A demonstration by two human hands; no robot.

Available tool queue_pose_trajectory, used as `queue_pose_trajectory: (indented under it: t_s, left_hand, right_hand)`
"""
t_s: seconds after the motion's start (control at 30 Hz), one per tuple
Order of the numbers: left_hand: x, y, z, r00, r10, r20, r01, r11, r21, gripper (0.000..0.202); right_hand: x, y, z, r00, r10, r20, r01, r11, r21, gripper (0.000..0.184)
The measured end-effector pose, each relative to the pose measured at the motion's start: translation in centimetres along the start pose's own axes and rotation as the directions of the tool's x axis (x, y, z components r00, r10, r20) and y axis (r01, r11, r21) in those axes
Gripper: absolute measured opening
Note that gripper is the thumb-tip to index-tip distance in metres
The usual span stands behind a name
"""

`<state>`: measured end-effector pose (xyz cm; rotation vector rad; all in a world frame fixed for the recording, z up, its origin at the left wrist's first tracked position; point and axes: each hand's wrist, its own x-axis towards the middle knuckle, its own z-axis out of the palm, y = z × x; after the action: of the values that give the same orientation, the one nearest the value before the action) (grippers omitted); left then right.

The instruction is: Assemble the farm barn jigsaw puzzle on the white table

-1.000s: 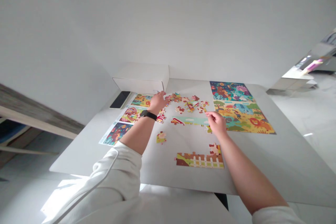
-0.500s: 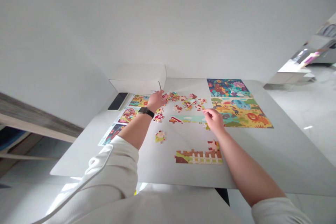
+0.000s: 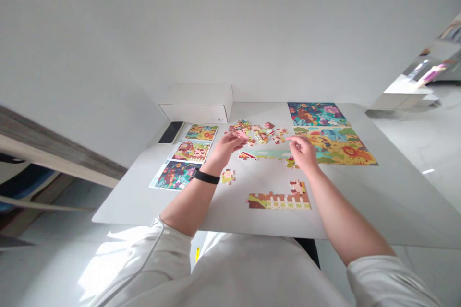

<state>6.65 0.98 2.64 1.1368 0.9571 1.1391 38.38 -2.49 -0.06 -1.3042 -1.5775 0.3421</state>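
Observation:
My left hand (image 3: pixel 226 146), with a black watch band on the wrist, is closed in a pinch on a pinkish puzzle piece (image 3: pixel 240 134) just in front of the pile of loose pieces (image 3: pixel 261 133). My right hand (image 3: pixel 305 152) hovers with curled fingers over the right end of a joined sky-coloured strip (image 3: pixel 268 153); whether it holds anything is hidden. A joined fence strip (image 3: pixel 279 200) lies nearer to me. A small joined cluster (image 3: pixel 228 176) sits beside my left wrist.
Two finished puzzles (image 3: pixel 317 114) (image 3: pixel 334 148) lie at the right of the white table (image 3: pixel 378 201). A sheet of three picture cards (image 3: pixel 185 151) lies at the left. Behind it, against the wall, are a dark phone (image 3: pixel 171 132) and a white box (image 3: pixel 198 103).
My left hand has drawn back from the far left of the pile toward the middle, now pinching a piece. My right hand stays by the sky strip. The camera has shifted.

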Motion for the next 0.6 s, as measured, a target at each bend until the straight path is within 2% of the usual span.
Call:
queue_pose_trajectory:
  t_s: [0.07,0.13,0.23,0.3,0.43,0.6]
  left_hand:
    - [-2.0,-0.4,1.6,0.999,-0.037,0.036,0.040,0.996,-0.074,0.043]
    - [-3.4,-0.9,2.9,0.999,-0.010,0.034,0.012,0.998,-0.061,0.042]
    - [-4.2,-1.5,4.0,0.997,0.066,0.047,-0.065,0.997,-0.037,0.044]
    - [-4.3,-1.8,4.3,0.995,0.070,0.073,-0.067,0.997,-0.040,0.046]
    - [-4.5,-2.2,4.6,0.995,0.016,0.099,-0.012,0.999,-0.038,0.050]
    - [-4.8,-2.7,4.8,0.990,-0.055,0.130,0.061,0.997,-0.044,0.052]
  right_hand:
    - [-0.3,-1.1,0.1,0.998,0.021,0.057,-0.024,0.997,0.068,0.027]
    - [-0.8,-2.3,0.6,0.983,0.040,0.177,-0.067,0.987,0.148,0.032]
    - [-1.9,-4.1,1.8,0.932,0.060,0.357,-0.146,0.965,0.217,0.040]
    - [-2.5,-5.0,2.7,0.906,0.089,0.414,-0.204,0.948,0.243,0.039]
    - [-3.1,-5.8,3.7,0.890,0.165,0.425,-0.314,0.897,0.309,0.038]
    - [-3.1,-5.1,4.0,0.896,0.247,0.369,-0.377,0.862,0.340,0.040]
